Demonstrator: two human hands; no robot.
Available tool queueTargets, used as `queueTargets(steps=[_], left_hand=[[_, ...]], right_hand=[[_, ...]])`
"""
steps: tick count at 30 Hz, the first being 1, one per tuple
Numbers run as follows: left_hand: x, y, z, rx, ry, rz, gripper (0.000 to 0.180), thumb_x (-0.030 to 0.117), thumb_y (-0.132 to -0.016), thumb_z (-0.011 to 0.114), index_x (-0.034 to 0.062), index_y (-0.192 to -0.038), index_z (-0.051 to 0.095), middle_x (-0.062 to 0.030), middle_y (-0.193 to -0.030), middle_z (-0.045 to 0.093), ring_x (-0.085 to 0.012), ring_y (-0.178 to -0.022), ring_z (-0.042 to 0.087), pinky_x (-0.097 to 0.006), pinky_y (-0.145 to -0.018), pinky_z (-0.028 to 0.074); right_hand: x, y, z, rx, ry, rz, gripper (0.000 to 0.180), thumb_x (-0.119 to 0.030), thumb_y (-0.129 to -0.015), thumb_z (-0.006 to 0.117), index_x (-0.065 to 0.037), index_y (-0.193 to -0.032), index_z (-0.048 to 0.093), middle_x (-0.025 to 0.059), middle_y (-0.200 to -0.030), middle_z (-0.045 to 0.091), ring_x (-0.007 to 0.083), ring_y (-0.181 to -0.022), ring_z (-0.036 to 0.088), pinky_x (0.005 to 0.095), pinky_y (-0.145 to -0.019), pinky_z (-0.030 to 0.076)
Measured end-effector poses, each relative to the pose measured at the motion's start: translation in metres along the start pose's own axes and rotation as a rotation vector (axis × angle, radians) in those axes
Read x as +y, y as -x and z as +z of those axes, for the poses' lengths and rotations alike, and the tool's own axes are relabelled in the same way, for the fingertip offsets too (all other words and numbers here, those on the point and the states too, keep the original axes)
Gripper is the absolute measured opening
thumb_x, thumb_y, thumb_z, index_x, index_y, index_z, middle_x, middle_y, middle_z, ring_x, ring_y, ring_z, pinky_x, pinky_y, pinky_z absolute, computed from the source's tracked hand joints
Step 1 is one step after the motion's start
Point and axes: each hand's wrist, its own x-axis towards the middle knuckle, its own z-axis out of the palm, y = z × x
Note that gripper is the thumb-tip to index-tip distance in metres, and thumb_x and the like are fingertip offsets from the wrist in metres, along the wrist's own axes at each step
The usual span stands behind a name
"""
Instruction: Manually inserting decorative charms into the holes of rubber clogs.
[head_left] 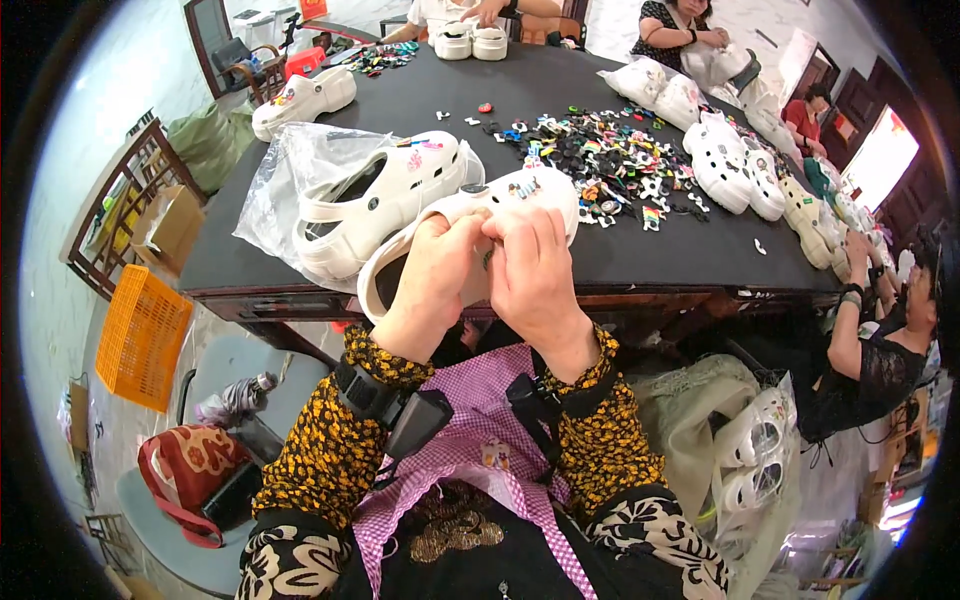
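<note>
A white clog [563, 196] with several small charms on its top is up at the table's near edge, between my two hands. My left hand [436, 272] grips it around the side of the foot opening. The fingers of my right hand [533, 270] are pinched together at the clog's near side, close to my left fingertips. A small dark bit shows between the hands, too hidden to name. Just left of them a second white clog [430, 195], with colourful charms on it, lies on a clear plastic bag [270, 195].
Loose shoe charms [600, 160] are heaped on the black table [420, 105]. More white clogs [722, 170] line its right side; another clog [315, 98] sits far left. Co-workers are at the far and right sides. An orange crate [145, 338] and chair [160, 500] stand left.
</note>
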Motion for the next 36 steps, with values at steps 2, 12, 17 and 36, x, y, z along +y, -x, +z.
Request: queueTargets(steps=[2,12,17,36], left_hand=[[0.002,0.001,0.002,-0.014,0.015,0.000,0.022,0.014,-0.086,0.054,-0.0017,-0.098,0.064,-0.0038,-0.090,0.063,-0.0105,-0.081,0.056,-0.025,-0.070,0.044],[0.008,-0.003,-0.001,0.024,-0.014,-0.058,0.029,0.020,-0.085,0.058,-0.0021,-0.104,0.063,-0.0061,-0.097,0.063,-0.0122,-0.086,0.058,-0.026,-0.074,0.046],[0.003,-0.006,0.001,0.004,-0.005,-0.076,0.031,0.018,-0.084,0.058,-0.0030,-0.107,0.062,-0.0072,-0.100,0.063,-0.0136,-0.090,0.058,-0.027,-0.076,0.046],[0.004,-0.005,-0.001,0.087,0.028,-0.074,0.028,0.013,-0.088,0.056,-0.0009,-0.112,0.058,-0.0075,-0.105,0.062,-0.0155,-0.094,0.059,-0.028,-0.079,0.048]], right_hand=[[0.002,0.000,-0.003,-0.024,-0.010,0.007,0.022,0.004,-0.072,0.053,-0.002,-0.094,0.052,0.0147,-0.092,0.052,0.0326,-0.085,0.050,0.0413,-0.076,0.042],[0.003,-0.009,-0.002,-0.041,-0.156,0.149,0.023,0.003,-0.074,0.055,0.000,-0.097,0.050,0.0169,-0.092,0.052,0.0365,-0.089,0.049,0.0450,-0.079,0.041],[0.007,-0.010,0.010,0.062,0.031,0.164,0.017,-0.004,-0.081,0.058,-0.002,-0.096,0.051,0.0152,-0.088,0.053,0.0340,-0.085,0.052,0.0426,-0.074,0.043],[0.019,-0.015,0.026,0.197,0.038,0.047,0.018,-0.007,-0.082,0.062,-0.002,-0.097,0.056,0.0104,-0.078,0.056,0.0286,-0.071,0.057,0.0384,-0.062,0.048]])
